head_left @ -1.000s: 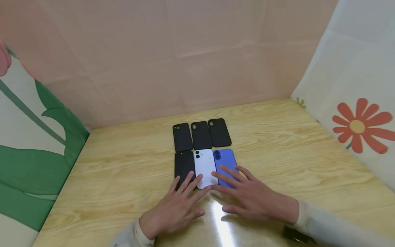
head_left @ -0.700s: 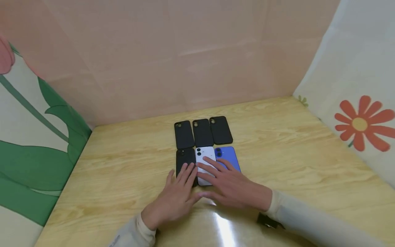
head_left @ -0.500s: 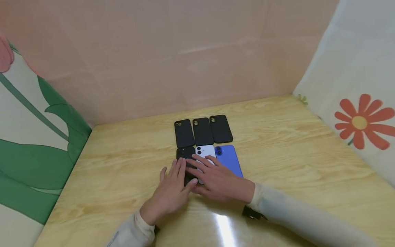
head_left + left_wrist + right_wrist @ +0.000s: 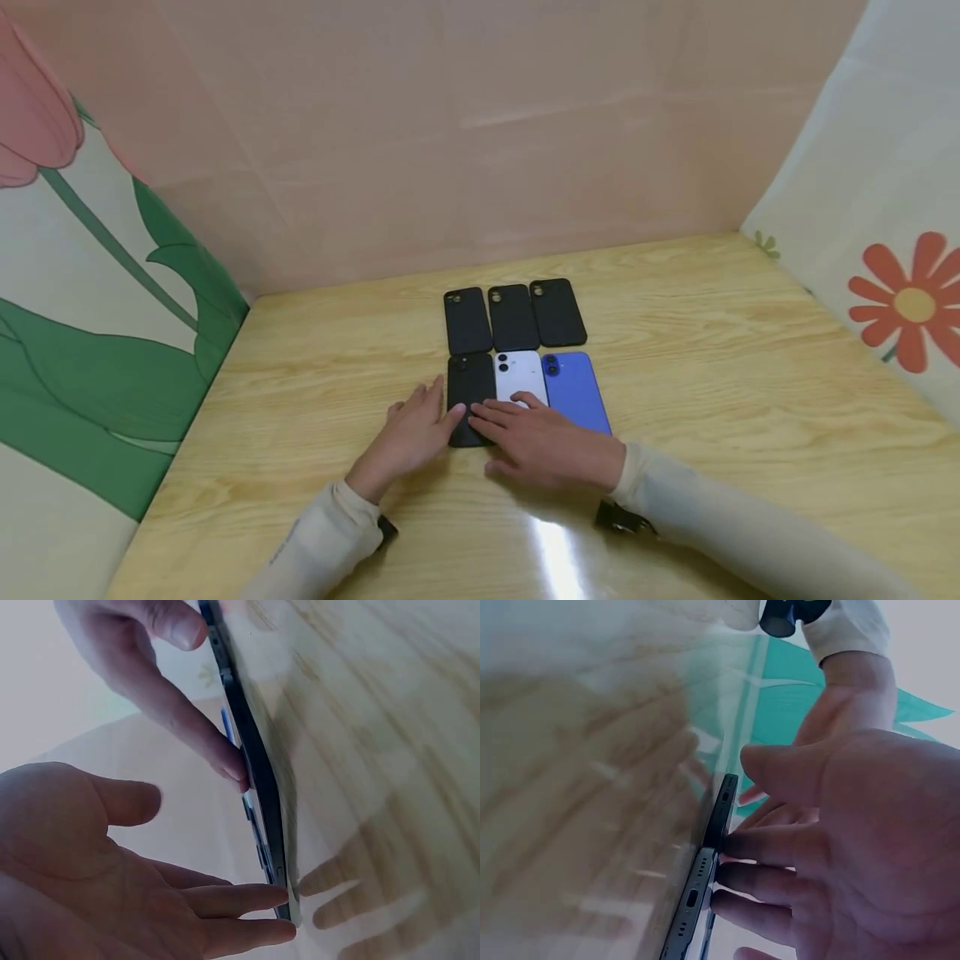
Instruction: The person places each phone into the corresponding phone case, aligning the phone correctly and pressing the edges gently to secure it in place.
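Observation:
A black phone (image 4: pixel 471 379), a white phone (image 4: pixel 521 373) and a blue phone (image 4: pixel 576 392) lie side by side, camera ends away from me. My left hand (image 4: pixel 405 437) is at the black phone's left side, fingers extended; in the left wrist view its fingertips (image 4: pixel 279 895) meet the phone's edge near the camera end, the thumb held apart. Reaching across from the right, my right hand (image 4: pixel 543 446) covers the lower white phone, its fingertips resting on the black one. In the right wrist view, its straight fingers lie along the phones' faces, above the bottom edge with a charging port (image 4: pixel 693 898).
Behind the phones, three black phone cases form a second row: left case (image 4: pixel 468 321), middle case (image 4: pixel 513 318), right case (image 4: pixel 558 312). They lie on a wood-grain table (image 4: pixel 337 358). A pink cloth (image 4: pixel 450 142) hangs behind, with printed flower cloths at both sides.
My right hand has moved left, off the blue phone and over to the white and black ones. My left hand has slid off the black phone to its left edge. The phones remain in their row.

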Demonstrator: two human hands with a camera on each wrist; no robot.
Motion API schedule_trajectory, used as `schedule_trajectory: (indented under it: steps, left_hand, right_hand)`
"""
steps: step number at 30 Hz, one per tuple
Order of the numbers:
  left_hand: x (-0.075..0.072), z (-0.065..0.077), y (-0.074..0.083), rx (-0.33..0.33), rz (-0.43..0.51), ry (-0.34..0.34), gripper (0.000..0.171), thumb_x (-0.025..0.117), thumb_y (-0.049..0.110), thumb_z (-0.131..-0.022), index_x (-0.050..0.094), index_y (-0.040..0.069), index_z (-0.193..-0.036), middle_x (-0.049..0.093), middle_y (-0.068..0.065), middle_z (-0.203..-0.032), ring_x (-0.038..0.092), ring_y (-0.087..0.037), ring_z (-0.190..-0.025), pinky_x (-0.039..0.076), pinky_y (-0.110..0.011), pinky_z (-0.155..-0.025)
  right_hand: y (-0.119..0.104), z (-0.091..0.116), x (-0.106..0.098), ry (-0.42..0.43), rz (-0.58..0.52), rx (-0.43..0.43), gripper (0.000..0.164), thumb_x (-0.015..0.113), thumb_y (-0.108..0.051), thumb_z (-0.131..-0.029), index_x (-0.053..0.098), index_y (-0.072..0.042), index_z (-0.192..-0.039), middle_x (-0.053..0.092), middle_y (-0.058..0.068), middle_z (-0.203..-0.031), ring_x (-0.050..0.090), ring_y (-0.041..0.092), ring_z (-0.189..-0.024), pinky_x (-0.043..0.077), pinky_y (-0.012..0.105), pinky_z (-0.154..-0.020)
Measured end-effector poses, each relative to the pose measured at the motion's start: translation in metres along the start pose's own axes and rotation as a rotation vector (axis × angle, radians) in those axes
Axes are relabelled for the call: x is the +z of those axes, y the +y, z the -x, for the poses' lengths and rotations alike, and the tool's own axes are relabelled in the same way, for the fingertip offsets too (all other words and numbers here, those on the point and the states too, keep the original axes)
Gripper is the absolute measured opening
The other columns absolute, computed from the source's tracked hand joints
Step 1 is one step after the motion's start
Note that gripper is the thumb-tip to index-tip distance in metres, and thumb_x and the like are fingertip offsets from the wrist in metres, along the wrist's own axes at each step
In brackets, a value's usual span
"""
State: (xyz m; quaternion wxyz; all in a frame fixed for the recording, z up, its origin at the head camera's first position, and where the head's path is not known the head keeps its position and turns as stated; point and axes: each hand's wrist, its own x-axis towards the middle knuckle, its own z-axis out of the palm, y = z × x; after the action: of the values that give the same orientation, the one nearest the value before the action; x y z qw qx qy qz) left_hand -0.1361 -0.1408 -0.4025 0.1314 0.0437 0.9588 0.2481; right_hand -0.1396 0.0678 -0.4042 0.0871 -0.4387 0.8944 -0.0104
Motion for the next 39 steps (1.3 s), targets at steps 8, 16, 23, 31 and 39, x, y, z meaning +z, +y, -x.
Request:
schedule_trajectory:
  steps: [8,16,23,31,39]
  left_hand:
    - [-0.003,-0.004,0.0,0.01,-0.018,-0.009,0.069,0.051,0.039,-0.103,0.025,0.006,-0.157,0.033,-0.015,-0.161,0.02,-0.036,-0.153,0.017,-0.062,-0.12]
    - [-0.006,-0.008,-0.002,0.011,0.001,-0.019,0.066,0.051,0.037,-0.103,0.026,0.01,-0.157,0.028,-0.013,-0.163,0.015,-0.035,-0.154,0.017,-0.064,-0.12]
    - [-0.006,-0.007,-0.006,0.027,-0.021,-0.052,0.064,0.052,0.037,-0.103,0.029,0.012,-0.157,0.029,-0.012,-0.163,0.013,-0.038,-0.154,0.014,-0.068,-0.118]
    - [-0.001,-0.007,-0.008,0.054,-0.062,-0.053,0.063,0.052,0.039,-0.102,0.033,0.013,-0.155,0.035,-0.013,-0.159,0.018,-0.039,-0.153,0.017,-0.068,-0.117]
    - [-0.001,-0.008,-0.004,0.049,-0.021,0.012,0.057,0.051,0.032,-0.104,0.035,0.014,-0.155,0.044,-0.015,-0.151,0.036,-0.033,-0.144,0.025,-0.064,-0.113]
  right_hand:
    - [-0.005,0.004,-0.001,-0.029,0.005,-0.033,0.062,0.048,-0.05,-0.101,0.039,-0.019,-0.153,0.036,-0.001,-0.161,0.036,0.02,-0.148,0.03,0.046,-0.118]
    - [-0.012,0.01,-0.005,0.027,0.026,-0.16,0.056,0.061,-0.046,-0.096,0.051,-0.021,-0.146,0.051,-0.004,-0.15,0.049,0.015,-0.138,0.038,0.04,-0.11]
    - [-0.016,0.011,-0.006,0.021,0.0,-0.177,0.047,0.063,-0.046,-0.095,0.059,-0.026,-0.138,0.057,-0.009,-0.144,0.054,0.012,-0.132,0.041,0.04,-0.109]
    - [-0.021,0.01,-0.003,0.067,0.055,-0.18,0.052,0.07,-0.047,-0.089,0.06,-0.023,-0.134,0.06,-0.006,-0.137,0.055,0.016,-0.128,0.05,0.035,-0.099]
    - [-0.02,0.005,-0.001,0.117,0.069,-0.18,0.044,0.08,-0.033,-0.084,0.065,-0.025,-0.125,0.064,-0.008,-0.127,0.059,0.016,-0.118,0.053,0.031,-0.094]
